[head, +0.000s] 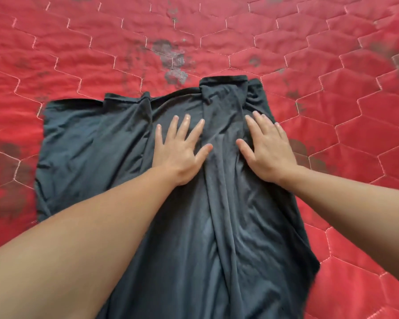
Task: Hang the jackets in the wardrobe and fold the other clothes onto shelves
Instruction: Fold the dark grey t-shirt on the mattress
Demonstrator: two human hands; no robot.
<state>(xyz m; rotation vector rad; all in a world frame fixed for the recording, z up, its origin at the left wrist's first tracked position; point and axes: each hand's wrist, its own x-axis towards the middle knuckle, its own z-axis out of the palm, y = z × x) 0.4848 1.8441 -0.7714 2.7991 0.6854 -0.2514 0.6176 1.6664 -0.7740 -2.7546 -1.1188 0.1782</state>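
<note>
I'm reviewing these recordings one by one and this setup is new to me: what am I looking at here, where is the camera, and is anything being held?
There is no machine here. One camera worn on a person's head looks forward and down, so both bare forearms reach into view from below. A dark grey garment lies spread on a red quilted bedcover with hexagon stitching and dark stains. The left hand and right hand lie flat on the garment, fingers straight and spread, pressing the cloth down. Nothing is gripped. The right side of the garment looks folded in already.

Domestic bedroom setting, red hexagon-quilted bed cover (309, 54) filling view, worn dark stains, dark garment (97, 143) spread flat
</note>
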